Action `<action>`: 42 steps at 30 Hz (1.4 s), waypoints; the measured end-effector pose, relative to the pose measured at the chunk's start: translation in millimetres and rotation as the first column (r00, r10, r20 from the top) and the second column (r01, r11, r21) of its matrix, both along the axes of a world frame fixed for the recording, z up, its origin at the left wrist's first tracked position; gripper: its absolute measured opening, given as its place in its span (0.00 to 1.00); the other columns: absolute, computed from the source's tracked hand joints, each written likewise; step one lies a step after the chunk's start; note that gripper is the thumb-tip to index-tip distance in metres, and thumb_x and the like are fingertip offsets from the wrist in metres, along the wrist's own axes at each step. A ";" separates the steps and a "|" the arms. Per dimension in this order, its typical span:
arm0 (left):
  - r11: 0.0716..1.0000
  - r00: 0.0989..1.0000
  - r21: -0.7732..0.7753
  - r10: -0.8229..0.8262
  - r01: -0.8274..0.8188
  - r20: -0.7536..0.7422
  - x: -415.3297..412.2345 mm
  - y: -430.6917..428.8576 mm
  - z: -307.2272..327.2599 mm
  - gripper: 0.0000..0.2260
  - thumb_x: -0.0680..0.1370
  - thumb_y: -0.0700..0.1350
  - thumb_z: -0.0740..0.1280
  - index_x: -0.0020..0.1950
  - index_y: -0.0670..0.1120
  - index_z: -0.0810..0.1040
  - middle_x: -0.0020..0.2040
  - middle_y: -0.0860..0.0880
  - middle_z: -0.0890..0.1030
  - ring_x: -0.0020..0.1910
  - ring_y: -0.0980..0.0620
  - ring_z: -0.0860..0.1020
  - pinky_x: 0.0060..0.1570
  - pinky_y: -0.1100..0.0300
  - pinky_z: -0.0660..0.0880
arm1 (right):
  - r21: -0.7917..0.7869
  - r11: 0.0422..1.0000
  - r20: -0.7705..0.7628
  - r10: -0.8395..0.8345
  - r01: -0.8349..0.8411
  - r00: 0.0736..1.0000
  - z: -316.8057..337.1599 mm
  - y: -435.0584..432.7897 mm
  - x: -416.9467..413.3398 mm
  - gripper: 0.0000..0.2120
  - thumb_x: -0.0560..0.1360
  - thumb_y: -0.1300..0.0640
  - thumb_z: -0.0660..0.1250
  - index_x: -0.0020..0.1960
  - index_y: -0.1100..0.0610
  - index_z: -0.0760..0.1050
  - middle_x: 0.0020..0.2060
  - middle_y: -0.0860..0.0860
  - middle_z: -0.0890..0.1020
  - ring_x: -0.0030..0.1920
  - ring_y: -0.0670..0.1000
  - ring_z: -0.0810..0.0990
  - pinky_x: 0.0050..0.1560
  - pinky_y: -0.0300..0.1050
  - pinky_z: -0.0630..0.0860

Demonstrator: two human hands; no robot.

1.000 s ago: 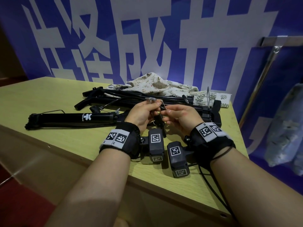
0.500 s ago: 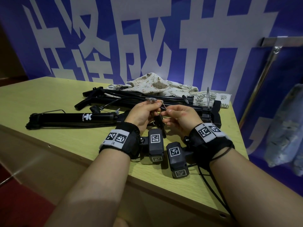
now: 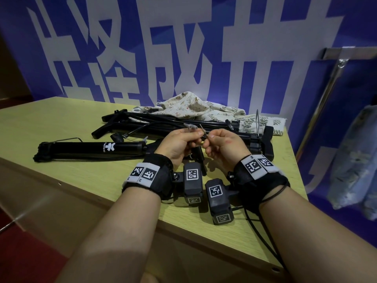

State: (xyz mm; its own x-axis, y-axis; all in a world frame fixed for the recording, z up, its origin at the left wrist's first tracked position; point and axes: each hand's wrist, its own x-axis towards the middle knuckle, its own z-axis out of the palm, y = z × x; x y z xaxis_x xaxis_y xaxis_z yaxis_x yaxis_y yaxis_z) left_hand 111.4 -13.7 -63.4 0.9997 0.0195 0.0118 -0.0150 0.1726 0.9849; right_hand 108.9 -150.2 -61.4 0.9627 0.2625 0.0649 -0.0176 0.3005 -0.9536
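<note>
- Banner [image 3: 265, 37]: blue with large white characters, upright behind the table.
- Table [image 3: 61, 119]: yellow-green wood top that carries all items listed below.
- Hangers [image 3: 163, 123]: black, in a loose pile at the far middle of the table, partly lying on the cloth.
- Cloth [image 3: 195, 107]: pale leaf print, crumpled against the banner.
- Bar [image 3: 91, 149]: black with a white logo, lying flat to the left, its right end near the left wrist.
- Left hand [image 3: 179, 144]: raised just above the table, fingers curled, pinching the clip.
- Right hand [image 3: 224, 146]: just beside the left hand, thumb and forefinger pinching the wire.
- Clip [image 3: 190, 127]: small, with grey tips protruding above the left fingers.
- Wire [image 3: 204, 133]: thin metal, held between the two hands, in front of the hangers.
</note>
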 end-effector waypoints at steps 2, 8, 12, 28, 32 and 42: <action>1.000 1.000 -0.002 -0.008 0.008 0.005 0.6 0.4 -0.6 0.06 0.78 0.38 0.67 0.42 0.47 0.79 0.29 0.54 0.77 0.26 0.60 0.70 0.32 0.67 0.68 | 0.031 0.999 -0.013 0.007 -0.007 1.000 0.2 0.8 -0.8 0.11 0.80 0.69 0.54 0.41 0.60 0.69 0.27 0.54 0.75 0.23 0.47 0.71 0.25 0.36 0.69; 0.999 0.999 -0.033 -0.012 0.013 0.032 1.2 0.0 -2.1 0.06 0.78 0.39 0.67 0.42 0.46 0.79 0.31 0.54 0.77 0.25 0.60 0.67 0.29 0.67 0.67 | 0.041 0.999 -0.025 0.017 -0.016 1.000 -0.2 1.4 -0.9 0.11 0.80 0.69 0.54 0.42 0.60 0.69 0.27 0.54 0.75 0.25 0.48 0.71 0.28 0.37 0.69; 0.998 0.999 -0.053 -0.028 0.029 0.033 4.8 0.8 -4.5 0.06 0.77 0.38 0.68 0.41 0.45 0.79 0.30 0.54 0.77 0.25 0.60 0.67 0.29 0.67 0.68 | 0.057 0.998 -0.035 0.019 -0.017 0.999 -0.1 1.3 -0.6 0.11 0.80 0.69 0.54 0.42 0.60 0.69 0.27 0.55 0.75 0.25 0.48 0.71 0.29 0.38 0.69; 0.994 1.000 -0.105 0.016 -0.013 0.027 6.4 2.7 -4.3 0.03 0.78 0.39 0.68 0.45 0.46 0.79 0.32 0.53 0.79 0.28 0.59 0.73 0.40 0.63 0.72 | -0.146 0.989 -0.102 0.013 -0.027 0.995 -2.4 -4.5 5.1 0.08 0.75 0.63 0.64 0.54 0.56 0.76 0.40 0.51 0.79 0.39 0.48 0.75 0.39 0.42 0.68; 0.985 0.998 -0.167 0.058 -0.052 0.029 5.2 3.2 -3.6 0.04 0.78 0.38 0.68 0.44 0.45 0.79 0.33 0.54 0.81 0.35 0.58 0.77 0.41 0.65 0.74 | -0.278 0.941 -0.067 0.182 -0.194 0.981 -4.9 -2.9 4.1 0.12 0.75 0.66 0.64 0.55 0.56 0.78 0.51 0.58 0.82 0.49 0.57 0.80 0.49 0.41 0.72; 0.959 0.998 -0.284 0.032 -0.018 0.047 -2.4 -0.3 7.2 0.08 0.71 0.38 0.70 0.49 0.44 0.78 0.47 0.46 0.82 0.48 0.52 0.80 0.57 0.57 0.75 | -0.158 0.987 0.031 -0.026 0.031 0.999 -5.8 -2.1 5.4 0.08 0.78 0.65 0.62 0.53 0.65 0.78 0.38 0.58 0.80 0.34 0.54 0.77 0.32 0.41 0.74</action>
State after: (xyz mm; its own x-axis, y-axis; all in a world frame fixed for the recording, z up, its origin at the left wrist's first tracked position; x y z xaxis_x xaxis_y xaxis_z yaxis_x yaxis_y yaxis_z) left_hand 109.0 -14.0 -56.2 0.9971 0.0543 0.0524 -0.0711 0.4433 0.8935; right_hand 114.3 -152.3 -67.2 0.9683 0.2444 0.0526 0.0171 0.1453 -0.9892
